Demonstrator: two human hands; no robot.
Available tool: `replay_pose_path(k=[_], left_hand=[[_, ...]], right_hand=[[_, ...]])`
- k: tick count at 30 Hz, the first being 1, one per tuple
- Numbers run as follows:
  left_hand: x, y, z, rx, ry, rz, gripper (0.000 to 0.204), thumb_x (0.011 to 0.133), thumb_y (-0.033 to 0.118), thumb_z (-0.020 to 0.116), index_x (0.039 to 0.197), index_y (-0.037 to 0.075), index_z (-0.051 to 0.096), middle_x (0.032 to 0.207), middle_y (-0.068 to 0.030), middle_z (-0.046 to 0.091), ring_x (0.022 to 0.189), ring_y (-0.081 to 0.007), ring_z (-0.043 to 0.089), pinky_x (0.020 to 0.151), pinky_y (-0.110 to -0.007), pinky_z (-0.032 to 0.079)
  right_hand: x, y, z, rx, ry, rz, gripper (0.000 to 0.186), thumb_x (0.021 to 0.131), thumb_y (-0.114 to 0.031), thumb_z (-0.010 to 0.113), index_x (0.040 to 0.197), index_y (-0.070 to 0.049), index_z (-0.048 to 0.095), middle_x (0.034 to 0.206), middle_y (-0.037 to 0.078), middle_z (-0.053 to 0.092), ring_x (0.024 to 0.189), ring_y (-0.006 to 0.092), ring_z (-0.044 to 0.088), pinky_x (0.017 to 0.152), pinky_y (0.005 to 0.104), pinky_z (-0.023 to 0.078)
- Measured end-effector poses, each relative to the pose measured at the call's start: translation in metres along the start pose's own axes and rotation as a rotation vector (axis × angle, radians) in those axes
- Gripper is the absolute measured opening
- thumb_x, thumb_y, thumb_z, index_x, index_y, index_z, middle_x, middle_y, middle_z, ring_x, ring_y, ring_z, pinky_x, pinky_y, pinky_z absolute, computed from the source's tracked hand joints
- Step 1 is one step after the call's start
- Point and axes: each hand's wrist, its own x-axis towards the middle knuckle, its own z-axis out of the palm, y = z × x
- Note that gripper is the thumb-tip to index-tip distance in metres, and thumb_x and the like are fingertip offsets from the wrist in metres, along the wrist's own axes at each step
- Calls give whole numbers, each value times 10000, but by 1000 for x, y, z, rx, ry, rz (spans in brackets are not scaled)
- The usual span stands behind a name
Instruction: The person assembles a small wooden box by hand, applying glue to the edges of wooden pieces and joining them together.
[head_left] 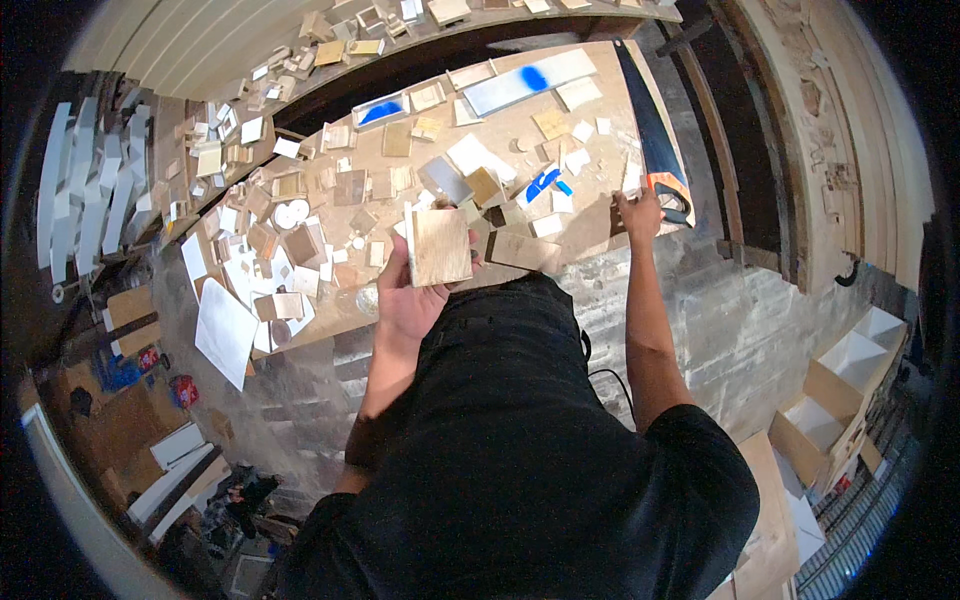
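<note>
My left hand [408, 278] grips a squarish wooden block [442, 247] with a pale edge, held up at the near side of the worktable in front of my body. Over at the table's right end, my right hand [638, 213] has its fingers drawn together beside the orange and black handle of a hand saw [655, 125]. A small whitish piece [632, 176] shows at those fingertips; whether they pinch it is too small to tell. Between the hands lie a blue-handled tool [541, 184], a small blue piece [565, 188] and several wood offcuts.
The plywood tabletop [330, 338] carries many scattered wood and white offcuts. A long white board [530, 83] with a blue patch lies at its far side. White sheets [225, 335] overhang the left corner. Open wooden boxes [818, 420] stand at lower right.
</note>
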Motion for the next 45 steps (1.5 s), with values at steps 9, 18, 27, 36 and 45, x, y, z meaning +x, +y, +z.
replay_pose_path(k=[9, 18, 27, 36, 45], left_hand=[[-1, -8, 23, 206, 16, 63, 713, 1012, 534, 392, 1464, -17, 367, 1346, -247, 550, 1242, -347, 564, 1029, -495, 484], [9, 1, 21, 120, -117, -11, 713, 1035, 541, 309, 1423, -51, 394, 1278, -266, 586, 1128, -336, 632, 983, -433, 523], [8, 17, 29, 13, -56, -89, 761, 1035, 580, 256, 1389, -77, 404, 1220, -264, 602, 1077, -313, 654, 933, -355, 583], [-1, 31, 31, 106, 89, 80, 685, 1013, 553, 395, 1380, -23, 445, 1273, -206, 601, 1171, -308, 612, 1020, -422, 533], [-26, 37, -19, 79, 190, 354, 492, 994, 418, 562, 1325, 58, 509, 1291, -103, 613, 1183, -261, 607, 955, -394, 551]], right_hand=[[28, -9, 5, 288, -320, 188, 208, 703, -183, 774, 811, -33, 678, 772, 87, 682, 734, 239, 687, 681, 376, 568], [8, -44, -58, 1337, -851, 223, 92, 881, -28, 644, 938, -98, 627, 832, -20, 640, 735, 83, 642, 702, 298, 614], [-55, -190, -152, 1550, -949, -114, 895, 798, 71, 711, 1525, -72, 210, 1106, 117, 617, 860, 138, 677, 650, 234, 603], [-86, -219, -125, 1717, -1045, 79, 554, 902, -40, 642, 1400, -65, 401, 948, 42, 640, 722, 105, 626, 588, 271, 584], [-21, -70, -3, 1144, -609, 434, 574, 877, -140, 719, 1346, -20, 411, 989, 89, 645, 862, 218, 673, 624, 366, 562]])
